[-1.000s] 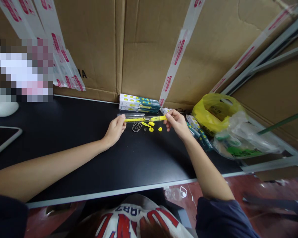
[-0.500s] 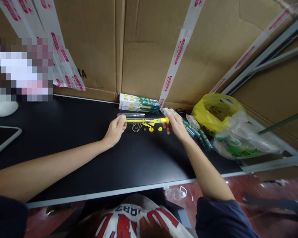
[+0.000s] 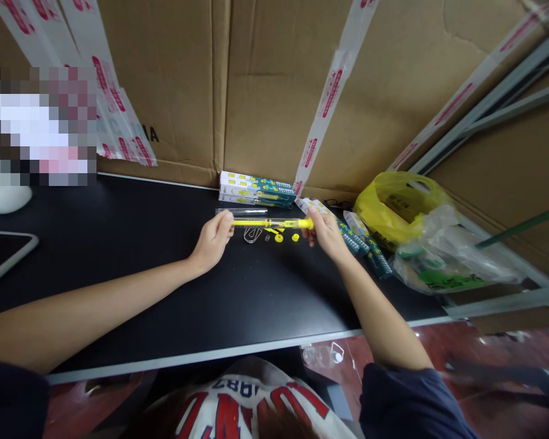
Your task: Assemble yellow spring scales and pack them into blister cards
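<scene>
Above the black table, both hands hold a clear tubular spring scale [image 3: 277, 223] with yellow parts inside, lying nearly level. My left hand [image 3: 213, 239] pinches its left end between thumb and fingers. Around the yellow right end close the fingers of my right hand [image 3: 324, 231]. Just below the tube lie metal wire hooks [image 3: 252, 235], a yellow ring-shaped piece [image 3: 279, 238] and a small yellow cap [image 3: 295, 237]. Behind it rests another clear tube [image 3: 242, 211], partly hidden by the held one.
Printed boxes [image 3: 256, 190] are stacked against the cardboard wall, and more boxes [image 3: 368, 251] lie beyond my right hand. Yellow [image 3: 393, 207] and clear [image 3: 452, 256] plastic bags sit on the right. A white-edged tablet-like device [image 3: 9, 259] and a white rounded object [image 3: 5, 199] are at left.
The yellow part inside the scale's right half now shows a different, flatter side, as if turned. My right hand has shifted very slightly right; the left hand keeps its place.
</scene>
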Demonstrator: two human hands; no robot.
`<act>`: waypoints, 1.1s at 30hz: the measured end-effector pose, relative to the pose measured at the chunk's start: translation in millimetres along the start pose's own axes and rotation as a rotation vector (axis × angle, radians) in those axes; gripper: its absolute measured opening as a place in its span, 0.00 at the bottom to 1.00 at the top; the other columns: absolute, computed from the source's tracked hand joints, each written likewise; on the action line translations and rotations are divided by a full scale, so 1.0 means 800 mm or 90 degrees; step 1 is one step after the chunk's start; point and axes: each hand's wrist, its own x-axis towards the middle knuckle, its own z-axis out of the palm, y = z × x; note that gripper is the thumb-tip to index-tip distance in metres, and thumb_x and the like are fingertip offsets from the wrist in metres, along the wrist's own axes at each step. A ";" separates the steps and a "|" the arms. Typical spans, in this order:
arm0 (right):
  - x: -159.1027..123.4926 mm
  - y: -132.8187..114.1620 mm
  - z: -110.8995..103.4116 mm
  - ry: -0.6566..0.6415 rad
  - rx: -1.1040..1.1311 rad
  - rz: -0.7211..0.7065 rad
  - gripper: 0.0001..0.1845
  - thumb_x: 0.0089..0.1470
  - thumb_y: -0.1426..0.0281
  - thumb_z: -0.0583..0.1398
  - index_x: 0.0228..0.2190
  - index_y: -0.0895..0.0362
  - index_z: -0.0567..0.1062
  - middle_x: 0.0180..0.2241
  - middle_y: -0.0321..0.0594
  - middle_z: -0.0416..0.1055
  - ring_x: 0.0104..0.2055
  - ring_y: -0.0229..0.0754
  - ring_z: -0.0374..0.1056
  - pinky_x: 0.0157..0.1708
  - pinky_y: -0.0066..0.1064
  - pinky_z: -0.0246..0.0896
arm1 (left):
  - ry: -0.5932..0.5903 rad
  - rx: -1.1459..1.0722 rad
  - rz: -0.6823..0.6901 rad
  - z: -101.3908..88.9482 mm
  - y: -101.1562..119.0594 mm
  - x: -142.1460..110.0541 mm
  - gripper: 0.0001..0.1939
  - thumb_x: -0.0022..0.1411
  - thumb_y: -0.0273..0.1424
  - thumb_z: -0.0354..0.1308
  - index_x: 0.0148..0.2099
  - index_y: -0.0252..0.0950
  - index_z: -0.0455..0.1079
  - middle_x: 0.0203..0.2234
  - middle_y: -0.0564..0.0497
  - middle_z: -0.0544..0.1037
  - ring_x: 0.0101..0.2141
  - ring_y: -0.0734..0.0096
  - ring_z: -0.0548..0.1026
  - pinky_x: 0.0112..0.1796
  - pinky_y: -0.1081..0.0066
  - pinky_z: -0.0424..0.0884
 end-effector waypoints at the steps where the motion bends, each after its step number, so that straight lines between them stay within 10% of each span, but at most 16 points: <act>1: 0.000 0.000 0.000 -0.004 0.015 0.011 0.35 0.54 0.41 0.49 0.12 0.57 0.62 0.12 0.35 0.62 0.12 0.30 0.55 0.10 0.24 0.53 | -0.001 0.004 0.004 0.000 0.000 0.000 0.17 0.67 0.44 0.45 0.31 0.37 0.58 0.20 0.58 0.56 0.18 0.81 0.55 0.16 0.80 0.52; 33: -0.001 -0.008 -0.005 -0.024 0.113 -0.081 0.20 0.51 0.53 0.62 0.29 0.55 0.65 0.22 0.31 0.67 0.19 0.31 0.61 0.15 0.22 0.60 | 0.011 -0.043 -0.091 0.000 0.002 0.007 0.23 0.65 0.49 0.45 0.24 0.38 0.54 0.15 0.59 0.53 0.15 0.81 0.51 0.14 0.77 0.47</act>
